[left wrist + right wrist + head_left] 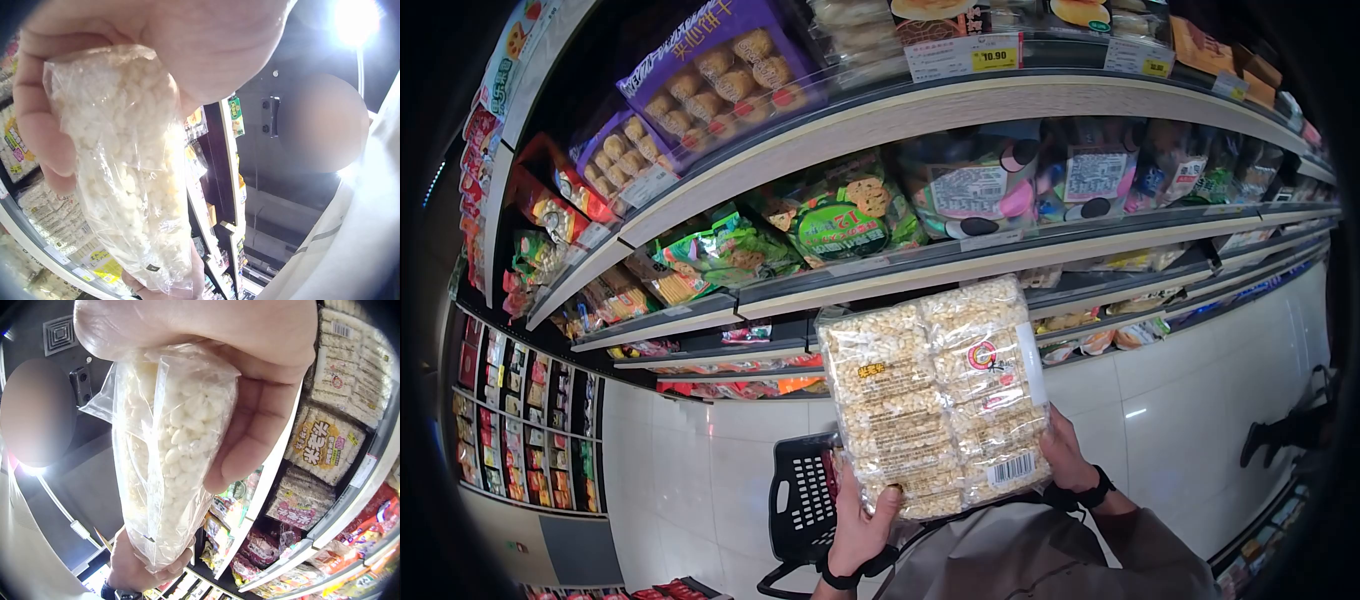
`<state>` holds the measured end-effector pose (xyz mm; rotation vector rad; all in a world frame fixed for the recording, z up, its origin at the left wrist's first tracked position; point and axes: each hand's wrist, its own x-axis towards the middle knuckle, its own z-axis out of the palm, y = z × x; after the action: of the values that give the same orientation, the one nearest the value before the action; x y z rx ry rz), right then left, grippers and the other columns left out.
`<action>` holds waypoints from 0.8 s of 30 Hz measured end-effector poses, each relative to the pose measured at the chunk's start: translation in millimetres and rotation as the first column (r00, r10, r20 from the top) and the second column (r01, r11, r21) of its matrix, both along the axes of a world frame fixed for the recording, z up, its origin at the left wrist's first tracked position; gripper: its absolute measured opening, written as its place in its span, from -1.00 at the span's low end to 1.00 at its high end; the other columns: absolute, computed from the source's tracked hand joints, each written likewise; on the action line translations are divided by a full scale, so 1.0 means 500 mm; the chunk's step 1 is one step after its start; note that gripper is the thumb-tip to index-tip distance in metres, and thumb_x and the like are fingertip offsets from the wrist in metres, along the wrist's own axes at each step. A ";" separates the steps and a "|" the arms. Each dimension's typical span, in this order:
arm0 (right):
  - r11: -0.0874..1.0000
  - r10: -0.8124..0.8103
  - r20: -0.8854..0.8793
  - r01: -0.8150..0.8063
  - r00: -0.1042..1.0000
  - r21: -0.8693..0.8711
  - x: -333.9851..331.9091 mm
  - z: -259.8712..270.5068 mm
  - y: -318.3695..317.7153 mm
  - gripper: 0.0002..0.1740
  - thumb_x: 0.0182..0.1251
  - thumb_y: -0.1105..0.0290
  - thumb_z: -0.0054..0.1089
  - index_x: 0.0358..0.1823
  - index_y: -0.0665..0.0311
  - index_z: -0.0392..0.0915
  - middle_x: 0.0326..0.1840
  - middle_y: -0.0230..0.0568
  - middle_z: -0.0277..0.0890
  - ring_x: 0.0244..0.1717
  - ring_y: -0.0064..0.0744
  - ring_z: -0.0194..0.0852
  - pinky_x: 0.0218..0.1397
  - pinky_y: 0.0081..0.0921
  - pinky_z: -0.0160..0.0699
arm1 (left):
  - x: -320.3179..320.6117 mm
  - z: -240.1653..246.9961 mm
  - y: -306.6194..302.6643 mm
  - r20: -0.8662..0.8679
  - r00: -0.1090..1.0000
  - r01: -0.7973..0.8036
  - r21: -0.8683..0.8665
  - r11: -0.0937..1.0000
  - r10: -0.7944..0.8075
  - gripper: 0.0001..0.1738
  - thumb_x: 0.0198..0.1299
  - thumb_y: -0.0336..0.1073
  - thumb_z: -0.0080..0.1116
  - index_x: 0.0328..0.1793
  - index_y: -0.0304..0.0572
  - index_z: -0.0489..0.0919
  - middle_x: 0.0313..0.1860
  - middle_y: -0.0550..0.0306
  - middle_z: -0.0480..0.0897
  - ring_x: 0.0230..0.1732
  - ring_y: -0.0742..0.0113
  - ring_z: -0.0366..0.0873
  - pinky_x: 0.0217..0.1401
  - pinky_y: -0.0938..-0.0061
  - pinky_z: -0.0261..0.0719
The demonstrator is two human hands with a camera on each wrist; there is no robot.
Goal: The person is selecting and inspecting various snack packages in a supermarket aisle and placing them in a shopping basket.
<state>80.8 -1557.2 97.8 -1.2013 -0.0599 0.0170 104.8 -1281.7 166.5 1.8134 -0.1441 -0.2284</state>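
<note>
A large clear-wrapped pack of puffed rice bars (900, 415) is held up in front of the shelves, its face with printed text, a red round logo and a barcode turned toward the head camera. My left hand (860, 525) grips its lower left corner, thumb on the front. On the lower right edge, my right hand (1065, 455) holds it, most of the fingers hidden behind. Both wrist views show the pack side-on, with the left fingers (47, 137) and the right fingers (253, 437) curled round its ends and loose film at the edges.
Snack shelves (1000, 215) curve across the front, with purple biscuit bags (720, 80) and green cookie bags (840, 215). A black shopping basket (805, 490) stands below on the tiled floor (670, 470). Someone's dark-clothed leg (1280, 425) shows at the right. Similar rice packs (325, 444) fill a shelf.
</note>
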 end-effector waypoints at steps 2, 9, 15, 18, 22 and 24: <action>1.000 0.007 -0.003 -0.007 1.000 0.008 0.000 0.001 0.001 -0.25 0.39 0.13 -0.07 0.41 0.53 -0.01 0.34 -0.08 0.23 0.30 -0.40 0.16 0.37 -0.43 0.10 | 0.001 -0.003 0.004 -0.020 0.999 0.032 0.014 0.999 -0.031 -0.33 0.29 -0.13 0.13 0.34 -0.42 0.17 0.08 -0.02 0.50 0.05 0.32 0.41 0.17 0.44 0.36; 1.000 -0.008 -0.023 0.007 1.000 -0.017 0.000 0.001 0.005 -0.20 0.36 0.02 -0.04 0.40 0.50 0.01 0.32 -0.11 0.24 0.29 -0.40 0.19 0.35 -0.41 0.14 | -0.002 -0.007 0.005 -0.005 1.000 -0.003 -0.012 1.000 0.003 -0.38 0.30 -0.13 0.11 0.32 -0.41 0.23 0.04 0.01 0.55 0.02 0.35 0.44 0.14 0.45 0.37; 0.999 -0.009 -0.052 0.007 0.999 -0.034 0.000 0.006 0.008 -0.15 0.34 -0.07 -0.02 0.40 0.47 0.03 0.32 -0.14 0.25 0.29 -0.40 0.21 0.34 -0.40 0.18 | 0.001 -0.003 0.008 -0.039 0.999 0.028 -0.013 1.000 -0.028 -0.30 0.28 -0.13 0.14 0.36 -0.42 0.14 0.08 -0.02 0.51 0.04 0.32 0.44 0.16 0.44 0.38; 1.000 -0.006 -0.040 0.006 0.999 -0.016 -0.001 0.006 0.010 -0.19 0.36 0.00 -0.03 0.40 0.49 0.02 0.32 -0.11 0.25 0.29 -0.40 0.19 0.35 -0.42 0.15 | 0.001 -0.004 0.011 -0.037 0.999 0.029 -0.009 1.000 -0.029 -0.30 0.28 -0.12 0.14 0.36 -0.42 0.15 0.08 -0.02 0.52 0.05 0.32 0.44 0.16 0.44 0.38; 1.000 0.007 -0.029 -0.007 1.000 -0.012 0.002 0.006 0.011 -0.23 0.38 0.07 -0.05 0.40 0.52 0.00 0.32 -0.09 0.24 0.29 -0.41 0.17 0.36 -0.43 0.11 | 0.003 -0.004 0.012 -0.034 0.999 0.027 -0.009 1.000 -0.028 -0.30 0.28 -0.11 0.14 0.36 -0.42 0.15 0.08 -0.03 0.51 0.05 0.31 0.44 0.16 0.44 0.37; 1.000 0.009 -0.035 -0.010 0.999 -0.020 0.003 0.009 0.011 -0.23 0.38 0.07 -0.05 0.40 0.52 0.01 0.32 -0.10 0.24 0.29 -0.40 0.17 0.36 -0.43 0.11 | 0.002 -0.007 0.014 -0.029 0.999 0.020 -0.002 1.000 -0.020 -0.30 0.28 -0.11 0.14 0.36 -0.42 0.16 0.08 -0.03 0.51 0.05 0.31 0.44 0.16 0.43 0.37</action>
<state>82.4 -1551.8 102.2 -1.2206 -0.0346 0.0473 105.7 -1274.9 163.2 1.8069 -0.1422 -0.2682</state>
